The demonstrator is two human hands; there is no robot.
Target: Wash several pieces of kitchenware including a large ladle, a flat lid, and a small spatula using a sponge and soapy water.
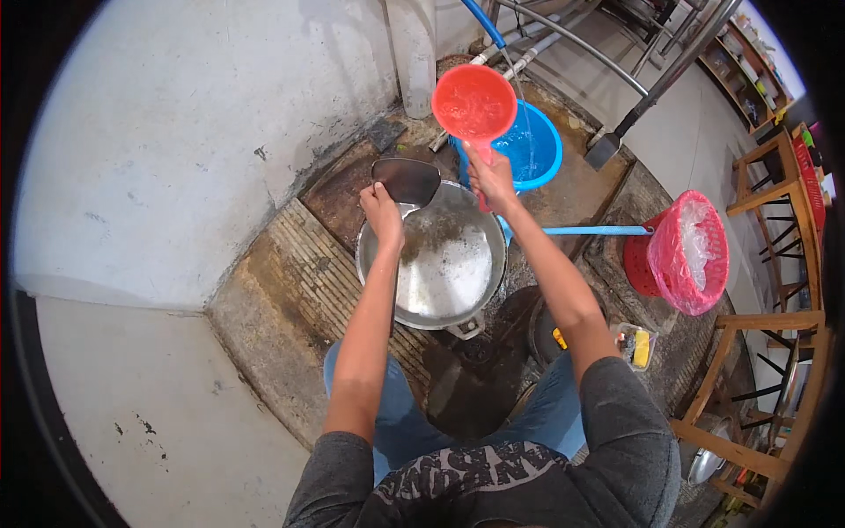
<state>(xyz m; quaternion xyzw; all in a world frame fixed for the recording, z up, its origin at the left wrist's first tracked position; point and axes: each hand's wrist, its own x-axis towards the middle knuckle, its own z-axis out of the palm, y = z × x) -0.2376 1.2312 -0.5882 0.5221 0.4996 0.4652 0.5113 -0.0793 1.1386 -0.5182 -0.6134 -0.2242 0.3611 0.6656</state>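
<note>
My left hand (385, 214) grips a wide metal spatula (406, 180) near its blade, which is tilted above the left rim of a large metal pot (452, 277). The spatula's handle runs down along my forearm. In my right hand (490, 177) is the handle of a red plastic dipper (474, 102) with water in it, raised beyond the pot's far rim. Behind the dipper stands a blue plastic tub (551, 158) of water. A thin stream runs into the tub from a blue hose (485, 23).
A red basket (640, 257) lined with a pink bag stands at the right, beside a long blue handle (587, 230). Near my right knee are a dark pan (544, 330) and a clear container (650, 356) with a yellow sponge. Wooden stools (769, 321) stand farther right; a wall (198, 132) bounds the left.
</note>
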